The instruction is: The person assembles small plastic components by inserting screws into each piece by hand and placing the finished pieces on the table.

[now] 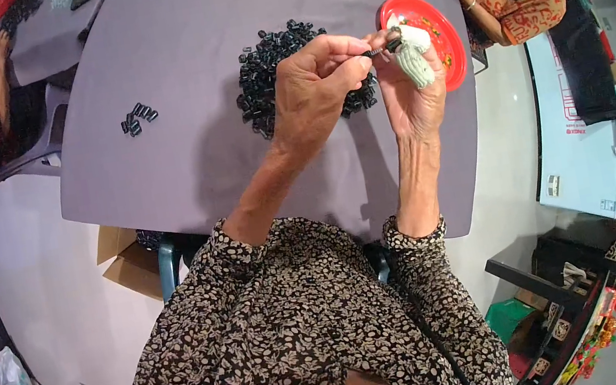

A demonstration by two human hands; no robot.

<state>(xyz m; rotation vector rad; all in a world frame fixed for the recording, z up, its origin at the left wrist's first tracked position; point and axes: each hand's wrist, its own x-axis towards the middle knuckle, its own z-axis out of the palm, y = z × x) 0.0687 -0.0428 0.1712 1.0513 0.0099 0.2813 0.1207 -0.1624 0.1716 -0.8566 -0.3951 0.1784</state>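
While both hands meet above the grey table (158, 160), head view: left hand (312, 91) pinches a small black clip (391, 43) at its fingertips; right hand (412, 83) clasps a pale cord bundle (416, 62). Step judged: fitting clip onto cord. Loose black clips (264, 70) lie just beyond the fingers; next calls for steady alignment.

Single head-worn fisheye view, facing steeply down and forward, close above the left hand (316, 90) and right hand (412, 87); the table (178, 132) extends beyond them, edges bending toward the rim
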